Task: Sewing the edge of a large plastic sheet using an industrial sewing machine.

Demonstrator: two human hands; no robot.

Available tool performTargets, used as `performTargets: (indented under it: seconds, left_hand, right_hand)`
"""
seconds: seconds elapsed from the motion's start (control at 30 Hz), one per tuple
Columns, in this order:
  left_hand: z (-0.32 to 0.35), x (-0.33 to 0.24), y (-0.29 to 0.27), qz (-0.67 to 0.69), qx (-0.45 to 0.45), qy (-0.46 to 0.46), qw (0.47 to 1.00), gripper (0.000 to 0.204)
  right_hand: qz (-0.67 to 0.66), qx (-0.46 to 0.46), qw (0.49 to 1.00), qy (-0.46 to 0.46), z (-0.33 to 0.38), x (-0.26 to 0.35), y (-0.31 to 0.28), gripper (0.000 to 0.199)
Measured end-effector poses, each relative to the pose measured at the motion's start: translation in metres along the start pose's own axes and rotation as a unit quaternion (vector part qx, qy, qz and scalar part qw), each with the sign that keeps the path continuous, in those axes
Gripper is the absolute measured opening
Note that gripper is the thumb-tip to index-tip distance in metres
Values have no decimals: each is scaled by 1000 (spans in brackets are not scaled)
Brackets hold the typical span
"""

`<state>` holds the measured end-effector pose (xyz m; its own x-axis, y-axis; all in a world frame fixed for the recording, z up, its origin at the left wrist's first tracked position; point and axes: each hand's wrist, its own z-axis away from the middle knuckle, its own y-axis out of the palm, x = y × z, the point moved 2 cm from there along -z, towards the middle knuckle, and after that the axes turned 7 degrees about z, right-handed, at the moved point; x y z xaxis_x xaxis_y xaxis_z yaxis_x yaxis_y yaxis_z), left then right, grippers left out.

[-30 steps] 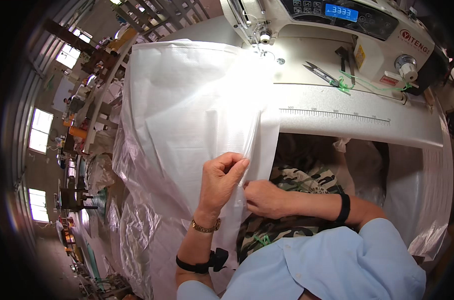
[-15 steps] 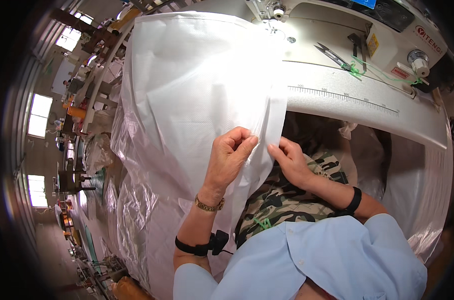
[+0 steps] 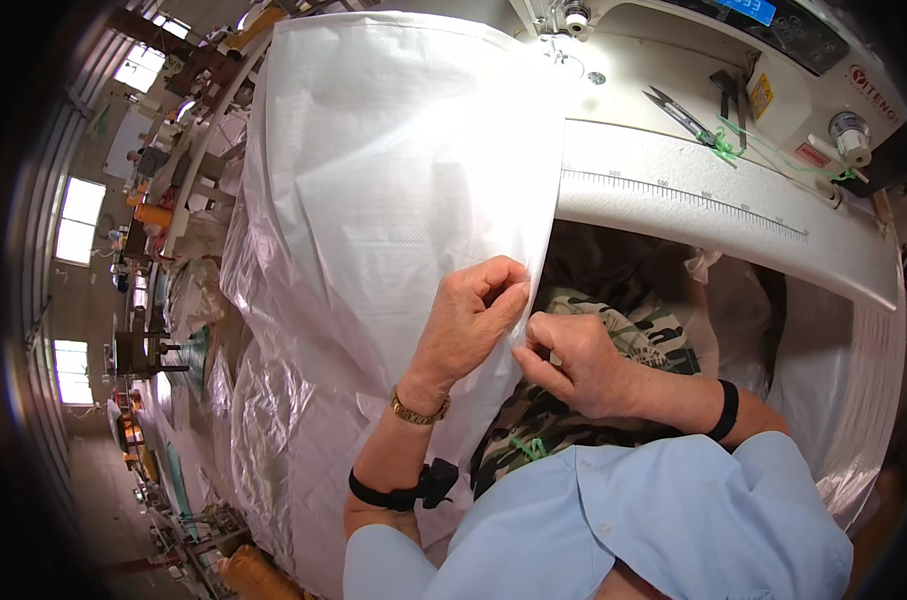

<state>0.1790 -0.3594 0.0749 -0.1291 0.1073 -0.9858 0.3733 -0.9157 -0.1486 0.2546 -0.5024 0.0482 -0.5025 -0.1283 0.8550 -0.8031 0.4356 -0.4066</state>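
Observation:
A large white woven plastic sheet (image 3: 403, 170) drapes from the sewing machine's bed down toward my lap. My left hand (image 3: 475, 318) pinches the sheet close to its right edge, thumb against the curled fingers. Just below and to the right, my right hand (image 3: 583, 365) has its fingers closed at the same edge, the thumb pressed to it. The far end of the sheet lies beside the needle area of the sewing machine (image 3: 576, 18), where a bright lamp washes out the detail.
Thread snips (image 3: 681, 115) with green thread and a small dark hammer-like tool (image 3: 728, 92) lie on the machine bed. A ruler scale (image 3: 688, 190) runs along its front edge. Crumpled clear plastic (image 3: 273, 420) hangs at the left. Camouflage cloth (image 3: 553, 405) covers my lap.
My right hand has moved nearer to me and its fingers have curled in. The loose strip along the sheet's right edge is now folded in. The machine sits slightly further right in view.

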Motion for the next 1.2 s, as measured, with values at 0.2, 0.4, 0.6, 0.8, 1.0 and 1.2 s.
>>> performTargets:
  seconds: [0.2, 0.4, 0.6, 0.8, 1.0, 1.2]
  left_hand:
    - [0, -7, -2, -100, -23, 62, 993, 14]
    - [3, -3, -15, -97, 0, 9, 995, 20]
    - [5, -39, -22, -183, -59, 86, 978, 17]
    - [-16, -152, -34, -468, 65, 289, 832, 7]
    - [-15, -124, -21, -605, 184, 276, 724, 8]
    - [7, -26, -30, -552, 61, 270, 787, 9]
  right_hand:
    - [135, -52, 977, -156, -11, -2, 9, 19]
    - [187, -21, 946, -263, -23, -11, 10, 15]
    - [-182, -171, 949, 190, -48, -92, 41, 16]
    - [-199, 53, 960, -190, -177, -4, 74, 15]
    - [-88, 110, 987, -81, -146, -45, 104, 16]
    - [76, 284, 949, -111, -91, -57, 46, 18]
